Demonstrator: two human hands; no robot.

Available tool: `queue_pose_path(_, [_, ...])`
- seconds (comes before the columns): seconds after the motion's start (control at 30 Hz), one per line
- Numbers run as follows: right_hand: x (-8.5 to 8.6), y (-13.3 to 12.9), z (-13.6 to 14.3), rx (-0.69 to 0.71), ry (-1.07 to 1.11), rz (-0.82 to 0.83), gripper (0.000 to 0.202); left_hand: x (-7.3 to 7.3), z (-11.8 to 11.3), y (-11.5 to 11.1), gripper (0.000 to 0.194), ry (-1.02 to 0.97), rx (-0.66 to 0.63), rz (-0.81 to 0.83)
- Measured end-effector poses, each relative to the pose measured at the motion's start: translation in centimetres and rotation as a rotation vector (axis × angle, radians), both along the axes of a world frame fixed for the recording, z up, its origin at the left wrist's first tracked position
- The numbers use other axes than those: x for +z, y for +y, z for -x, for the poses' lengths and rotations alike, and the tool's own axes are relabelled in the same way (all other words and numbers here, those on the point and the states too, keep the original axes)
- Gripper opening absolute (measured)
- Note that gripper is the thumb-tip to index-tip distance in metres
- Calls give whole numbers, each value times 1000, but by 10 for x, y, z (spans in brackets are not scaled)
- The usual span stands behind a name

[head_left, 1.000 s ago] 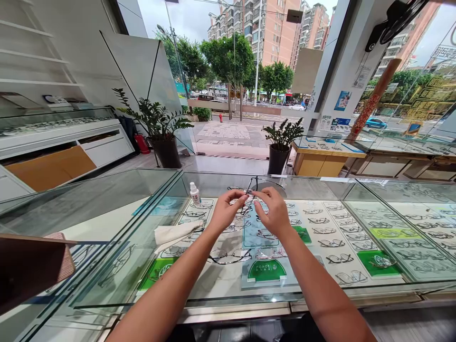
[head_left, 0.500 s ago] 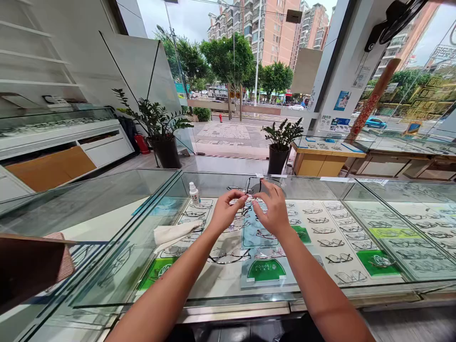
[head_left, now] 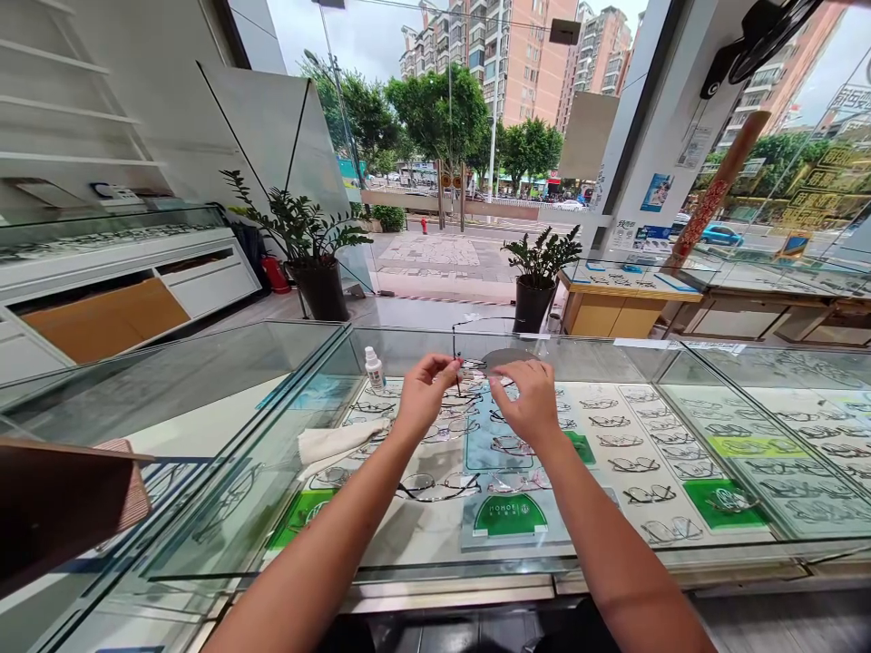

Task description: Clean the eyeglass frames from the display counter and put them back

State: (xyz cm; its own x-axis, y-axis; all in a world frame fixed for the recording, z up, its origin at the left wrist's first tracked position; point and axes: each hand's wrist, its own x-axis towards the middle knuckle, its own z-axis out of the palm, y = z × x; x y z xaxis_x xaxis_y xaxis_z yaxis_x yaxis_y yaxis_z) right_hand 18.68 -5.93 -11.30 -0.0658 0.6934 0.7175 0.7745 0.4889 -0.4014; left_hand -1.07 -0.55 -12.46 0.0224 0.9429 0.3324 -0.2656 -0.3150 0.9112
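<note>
My left hand [head_left: 427, 392] pinches a pair of thin dark-framed eyeglasses [head_left: 455, 341], held up above the glass counter [head_left: 408, 570]. One temple arm stretches across to the right behind my hands. My right hand [head_left: 529, 399] is a short way to the right, apart from the frame, with thumb and curled fingertips close together. Whatever they may hold is too small or hidden to make out. Behind it shows a dark grey oval piece [head_left: 507, 356]. Left of my hands are a white bottle [head_left: 374, 370] and a pale cloth [head_left: 340, 443].
Rows of eyeglasses [head_left: 634, 464] lie in the display, with a green sign [head_left: 509, 515] near the front. A dark box-like object [head_left: 68, 508] juts in at left. Beyond the counter stand two potted plants [head_left: 323, 286] and a glass front.
My hands have moved apart. The right hand has drawn away from the eyeglasses and its fingers have curled. The left hand has shifted slightly left with the frame, which has turned.
</note>
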Motion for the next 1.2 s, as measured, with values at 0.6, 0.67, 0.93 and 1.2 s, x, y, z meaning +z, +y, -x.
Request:
queue_pose_path(0.6, [-12,1,17,264,413,135,16,0,-5,-13,32,201,-264,-36])
queue_pose_path(0.67, [-12,4,15,259,451,162,16,2,-3,-14,32,304,-225,-167])
queue_pose_path(0.93, [-11,6,11,222,496,196,19,1,14,-4,30,652,628,-459])
queue_pose_path(1.2, [-14,12,3,210,519,187,23,-23,51,43,84,638,960,123])
